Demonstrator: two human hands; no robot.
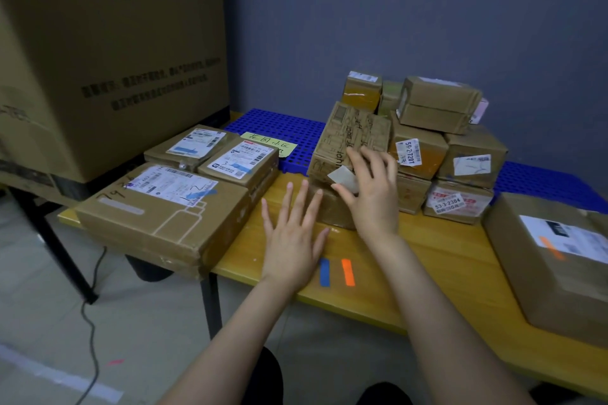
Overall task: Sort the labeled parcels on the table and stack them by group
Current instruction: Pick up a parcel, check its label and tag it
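Observation:
A heap of small brown labeled parcels (437, 154) is piled at the back middle of the yellow table (437, 266). My right hand (371, 187) reaches onto a printed brown parcel (348, 138) at the heap's front left, with fingers curled over its lower edge by a white label flap. My left hand (292, 233) hovers flat, fingers spread and empty, just in front of a low parcel (332, 207) lying under that box. At the left, a large flat parcel (164, 210) carries two smaller parcels (240, 161) with blue-marked labels behind it. An orange-marked parcel (559, 260) sits at the right.
A blue tape strip (324, 272) and an orange tape strip (348, 272) lie on the table near the front edge. Blue plastic grid mats (279, 128) and a yellow-green handwritten note (269, 143) lie at the back. A huge cardboard box (108, 52) stands at the left.

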